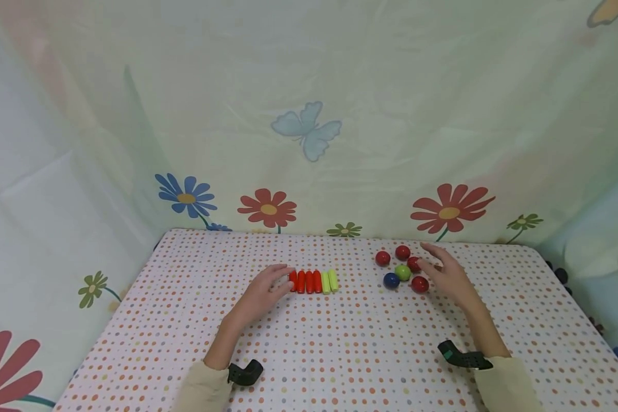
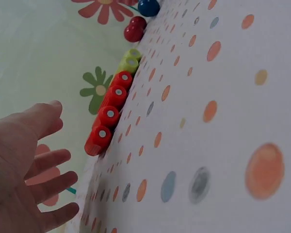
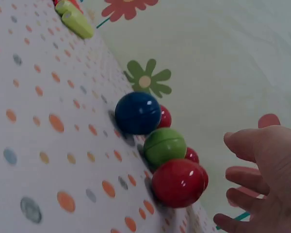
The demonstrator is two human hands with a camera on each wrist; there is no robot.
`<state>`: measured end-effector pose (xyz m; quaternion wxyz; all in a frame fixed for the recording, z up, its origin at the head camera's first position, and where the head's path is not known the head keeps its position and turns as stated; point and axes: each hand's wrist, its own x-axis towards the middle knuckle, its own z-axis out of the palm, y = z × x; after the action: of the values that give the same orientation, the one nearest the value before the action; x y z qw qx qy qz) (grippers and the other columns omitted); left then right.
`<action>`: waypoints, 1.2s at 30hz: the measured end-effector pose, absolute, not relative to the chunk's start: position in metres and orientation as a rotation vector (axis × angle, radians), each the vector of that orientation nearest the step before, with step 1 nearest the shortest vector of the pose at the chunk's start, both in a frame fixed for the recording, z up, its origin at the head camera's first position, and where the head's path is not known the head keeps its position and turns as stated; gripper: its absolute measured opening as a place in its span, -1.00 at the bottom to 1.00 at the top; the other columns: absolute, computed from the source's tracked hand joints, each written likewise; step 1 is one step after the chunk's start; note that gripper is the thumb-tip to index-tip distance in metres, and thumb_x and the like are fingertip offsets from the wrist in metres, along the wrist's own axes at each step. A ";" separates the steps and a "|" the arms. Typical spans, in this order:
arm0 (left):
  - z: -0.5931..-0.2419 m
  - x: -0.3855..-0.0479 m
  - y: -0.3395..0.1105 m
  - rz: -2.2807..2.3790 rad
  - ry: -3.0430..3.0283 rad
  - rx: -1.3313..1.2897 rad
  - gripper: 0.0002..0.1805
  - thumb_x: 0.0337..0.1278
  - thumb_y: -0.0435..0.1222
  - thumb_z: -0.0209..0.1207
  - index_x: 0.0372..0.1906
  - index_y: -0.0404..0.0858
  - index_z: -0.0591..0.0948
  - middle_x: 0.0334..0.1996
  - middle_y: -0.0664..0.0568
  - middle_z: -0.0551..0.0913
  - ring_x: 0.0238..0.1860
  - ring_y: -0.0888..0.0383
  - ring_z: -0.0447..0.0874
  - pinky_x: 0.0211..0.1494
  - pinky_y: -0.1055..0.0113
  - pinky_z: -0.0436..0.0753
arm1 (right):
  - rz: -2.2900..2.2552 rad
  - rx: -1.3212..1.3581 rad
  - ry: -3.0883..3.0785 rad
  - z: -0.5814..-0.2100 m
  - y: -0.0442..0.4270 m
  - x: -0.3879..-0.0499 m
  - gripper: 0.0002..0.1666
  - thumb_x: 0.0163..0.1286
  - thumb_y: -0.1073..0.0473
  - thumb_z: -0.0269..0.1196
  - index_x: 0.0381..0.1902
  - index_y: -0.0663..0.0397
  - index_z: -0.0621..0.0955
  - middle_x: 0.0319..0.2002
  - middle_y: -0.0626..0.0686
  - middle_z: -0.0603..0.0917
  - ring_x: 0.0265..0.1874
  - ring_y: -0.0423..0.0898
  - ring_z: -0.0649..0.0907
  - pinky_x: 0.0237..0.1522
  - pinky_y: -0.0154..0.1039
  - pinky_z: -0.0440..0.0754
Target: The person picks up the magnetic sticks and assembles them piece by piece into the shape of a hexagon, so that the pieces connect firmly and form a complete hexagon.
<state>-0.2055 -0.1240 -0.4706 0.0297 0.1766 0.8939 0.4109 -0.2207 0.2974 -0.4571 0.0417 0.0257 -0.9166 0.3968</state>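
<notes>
My left hand is held at the left end of a row of small cylinders, its fingers relaxed and nothing in its grasp. Several red cylinders lie side by side, followed by two yellow-green cylinders. In the left wrist view, a gap shows between the hand and the nearest red cylinder. My right hand hovers just right of a cluster of shiny balls, fingers loosely spread, holding nothing. The cluster has several red balls, a green ball and a blue ball.
A table with a dotted cover carries everything. Behind it hangs a cloth printed with flowers and a butterfly. Some dark round objects sit beyond the table's right edge. Black straps with small cameras are worn on both wrists.
</notes>
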 end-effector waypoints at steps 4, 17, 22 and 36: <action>-0.475 -0.206 -0.119 1.267 2.746 0.547 -0.58 0.36 -0.10 0.11 0.23 -0.13 0.55 0.33 -0.06 0.43 0.39 -0.10 0.33 0.34 -0.10 0.40 | 1.243 0.123 -2.820 -0.459 0.302 -0.217 -0.38 0.55 -0.03 -0.03 0.39 0.24 0.28 0.39 0.41 0.22 0.37 0.41 0.21 0.30 0.35 0.24; -0.478 -0.201 -0.113 1.059 2.854 0.539 -0.67 0.36 -0.13 0.10 0.13 -0.09 0.63 0.19 -0.07 0.55 0.26 -0.08 0.43 0.27 -0.03 0.48 | 1.258 0.240 -2.892 -0.477 0.311 -0.222 -0.47 0.60 0.04 -0.13 0.37 0.21 0.33 0.38 0.39 0.29 0.38 0.39 0.25 0.31 0.37 0.20; -0.476 -0.198 -0.113 0.937 2.958 0.501 -0.72 0.35 -0.13 0.11 0.05 -0.06 0.67 0.09 0.02 0.64 0.19 -0.03 0.51 0.21 0.00 0.53 | 1.331 0.256 -2.857 -0.479 0.310 -0.222 -0.41 0.59 -0.06 -0.13 0.35 0.24 0.35 0.36 0.39 0.32 0.38 0.39 0.25 0.31 0.38 0.16; -0.475 -0.196 -0.110 0.662 3.123 0.469 -0.85 0.23 -0.17 0.24 -0.21 -0.08 0.75 -0.06 0.07 0.69 -0.01 0.09 0.59 0.00 0.19 0.63 | 1.402 0.203 -2.844 -0.490 0.311 -0.230 -0.35 0.59 -0.13 -0.19 0.39 0.21 0.29 0.41 0.39 0.23 0.43 0.39 0.16 0.36 0.38 0.07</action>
<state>-0.1957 -0.1104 -0.4746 -0.0426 0.1453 0.9670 0.2050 -0.2301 0.3106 -0.4897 -0.0179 0.0640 -0.8950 0.4411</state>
